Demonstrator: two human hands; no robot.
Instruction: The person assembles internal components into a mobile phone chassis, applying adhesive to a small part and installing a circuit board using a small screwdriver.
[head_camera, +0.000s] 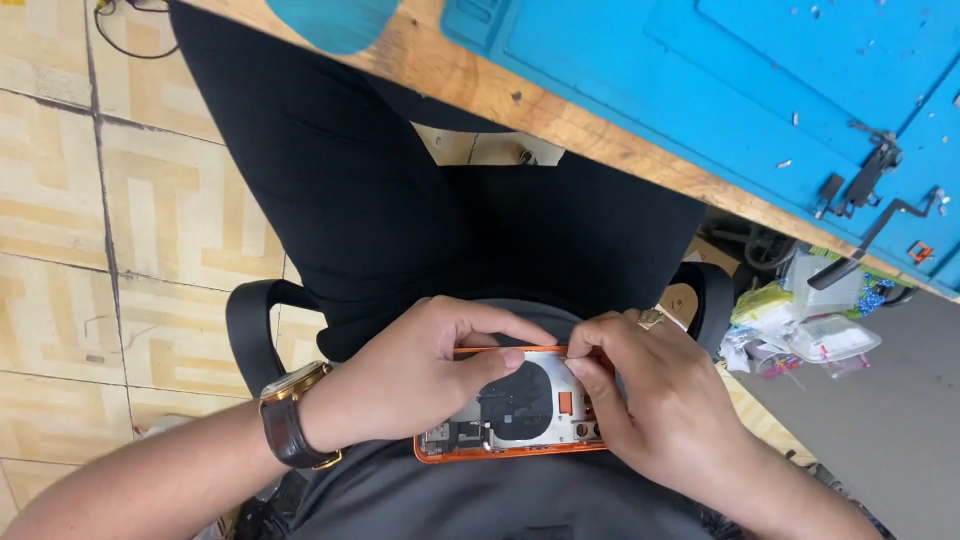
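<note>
Head view: opened orange phone held in lap, below bench edge. Left hand gripping its upper edge, right hand pinching near the middle. Could slip to the floor, or tear a flex if pulled hard

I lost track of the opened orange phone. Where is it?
In the head view, the orange phone sits low and central on the person's lap, held between the left hand and right hand.
</note>
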